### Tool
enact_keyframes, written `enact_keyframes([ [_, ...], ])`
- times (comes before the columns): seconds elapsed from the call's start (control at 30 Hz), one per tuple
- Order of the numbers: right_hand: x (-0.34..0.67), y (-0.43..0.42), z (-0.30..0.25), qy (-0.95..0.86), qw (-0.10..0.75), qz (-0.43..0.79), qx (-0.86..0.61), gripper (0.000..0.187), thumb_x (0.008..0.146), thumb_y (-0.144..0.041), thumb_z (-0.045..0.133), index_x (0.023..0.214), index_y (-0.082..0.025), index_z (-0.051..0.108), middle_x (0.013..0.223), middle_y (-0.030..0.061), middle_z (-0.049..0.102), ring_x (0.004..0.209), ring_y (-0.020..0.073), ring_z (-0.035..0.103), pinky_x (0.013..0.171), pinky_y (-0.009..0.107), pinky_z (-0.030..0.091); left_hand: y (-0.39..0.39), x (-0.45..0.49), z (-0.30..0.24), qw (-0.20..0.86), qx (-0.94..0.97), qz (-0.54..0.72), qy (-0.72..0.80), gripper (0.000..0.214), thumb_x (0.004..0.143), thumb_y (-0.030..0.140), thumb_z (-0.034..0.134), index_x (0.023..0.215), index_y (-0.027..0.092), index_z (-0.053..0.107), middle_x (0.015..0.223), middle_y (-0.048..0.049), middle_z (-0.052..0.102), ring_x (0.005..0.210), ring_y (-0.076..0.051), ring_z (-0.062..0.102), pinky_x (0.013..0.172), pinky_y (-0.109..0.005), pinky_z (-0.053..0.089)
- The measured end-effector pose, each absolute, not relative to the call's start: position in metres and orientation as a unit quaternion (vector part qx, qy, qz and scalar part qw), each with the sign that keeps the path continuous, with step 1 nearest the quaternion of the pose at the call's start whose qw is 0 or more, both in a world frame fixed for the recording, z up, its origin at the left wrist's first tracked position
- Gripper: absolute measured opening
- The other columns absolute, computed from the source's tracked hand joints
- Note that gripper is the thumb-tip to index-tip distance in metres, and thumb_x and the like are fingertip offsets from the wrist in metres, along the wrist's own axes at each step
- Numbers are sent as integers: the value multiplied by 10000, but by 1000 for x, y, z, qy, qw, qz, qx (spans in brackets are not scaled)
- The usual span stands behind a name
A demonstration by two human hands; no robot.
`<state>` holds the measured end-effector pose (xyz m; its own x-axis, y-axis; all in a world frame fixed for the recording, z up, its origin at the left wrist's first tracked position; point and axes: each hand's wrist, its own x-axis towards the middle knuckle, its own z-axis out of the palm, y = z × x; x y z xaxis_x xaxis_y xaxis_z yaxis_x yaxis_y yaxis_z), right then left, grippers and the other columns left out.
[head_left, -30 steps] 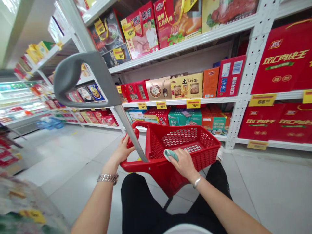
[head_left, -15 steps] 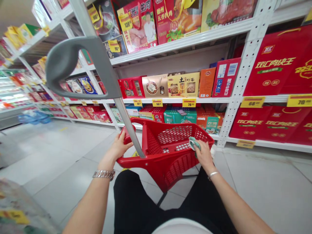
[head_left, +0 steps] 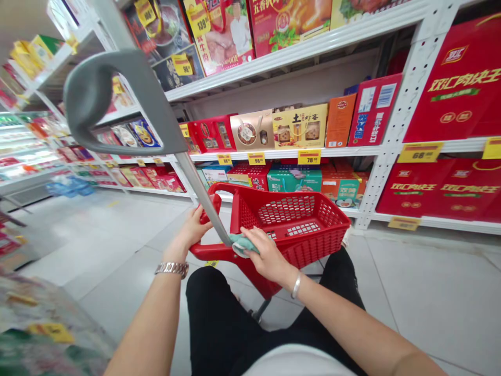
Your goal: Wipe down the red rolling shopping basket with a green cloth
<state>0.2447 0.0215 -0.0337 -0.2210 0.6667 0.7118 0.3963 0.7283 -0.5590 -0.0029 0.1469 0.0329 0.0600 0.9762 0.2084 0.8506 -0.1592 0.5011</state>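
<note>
Cloth [head_left: 242,245]: teal-green, bunched, pressed onto the near rim of the basket under the right hand's fingers, with one end showing past the fingertips, just beside the foot of the pole.

Right hand [head_left: 268,256]: fingers [head_left: 250,235] closed down over the cloth, curved and gripping it against the rim; a silver bangle [head_left: 296,285] sits on the wrist.

Left hand [head_left: 191,230]: fingers [head_left: 196,213] curled firmly around the red handle grip [head_left: 206,213] at the basket's left corner, well apart from the cloth with the pole between them; a metal link watch [head_left: 172,269] sits on the wrist.

Basket [head_left: 313,245]: red plastic with latticed walls, directly ahead of the right hand's fingertips and partly beneath the palm.

Pole [head_left: 199,198]: metal, rising from the basket just above the left hand and ending in a grey loop handle [head_left: 117,99], untouched by either hand.

Shelves: white perforated steel shelving [head_left: 417,78] stands well beyond the fingers, stocked with red and gold gift boxes [head_left: 299,125] above yellow price tags [head_left: 309,156].

Below: black trousers [head_left: 219,313] under the hands, pale floor tiles [head_left: 430,292] to the right.
</note>
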Motion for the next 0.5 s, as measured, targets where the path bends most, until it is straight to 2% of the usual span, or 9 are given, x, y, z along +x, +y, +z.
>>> enact_keyframes([
  [0.2, 240, 16, -21, -818, 432, 113, -363, 645, 843, -39, 513, 1459, -210, 424, 1380, 125, 532, 1264, 236, 495, 1074, 409, 429, 149, -12, 43, 135, 736, 241, 618, 602, 724, 410, 637, 1274, 173, 582, 1443, -126, 529, 1347, -301, 489, 1155, -412, 366],
  [0.3, 261, 14, -29, -815, 403, 109, -403, 586, 818, -11, 507, 1369, -213, 508, 1326, 114, 585, 1217, 235, 523, 1050, 422, 422, 145, -10, 48, 133, 732, 234, 626, 547, 719, 405, 635, 1217, 178, 618, 1374, -113, 584, 1313, -301, 520, 1145, -404, 378],
  [0.4, 297, 12, -51, -782, 398, 96, -471, 504, 817, -17, 499, 1256, -249, 583, 1278, 80, 640, 1226, 243, 528, 1101, 504, 331, 139, -5, 53, 137, 725, 237, 632, 560, 735, 387, 632, 1241, 148, 607, 1399, -143, 561, 1318, -304, 514, 1152, -392, 367],
  [0.5, 347, 11, -78, -735, 384, 72, -553, 594, 748, 25, 450, 1231, -282, 609, 1312, 48, 647, 1307, 252, 489, 1135, 596, 216, 135, 0, 55, 140, 728, 237, 628, 613, 750, 372, 628, 1307, 125, 570, 1447, -166, 513, 1336, -313, 497, 1163, -390, 349],
])
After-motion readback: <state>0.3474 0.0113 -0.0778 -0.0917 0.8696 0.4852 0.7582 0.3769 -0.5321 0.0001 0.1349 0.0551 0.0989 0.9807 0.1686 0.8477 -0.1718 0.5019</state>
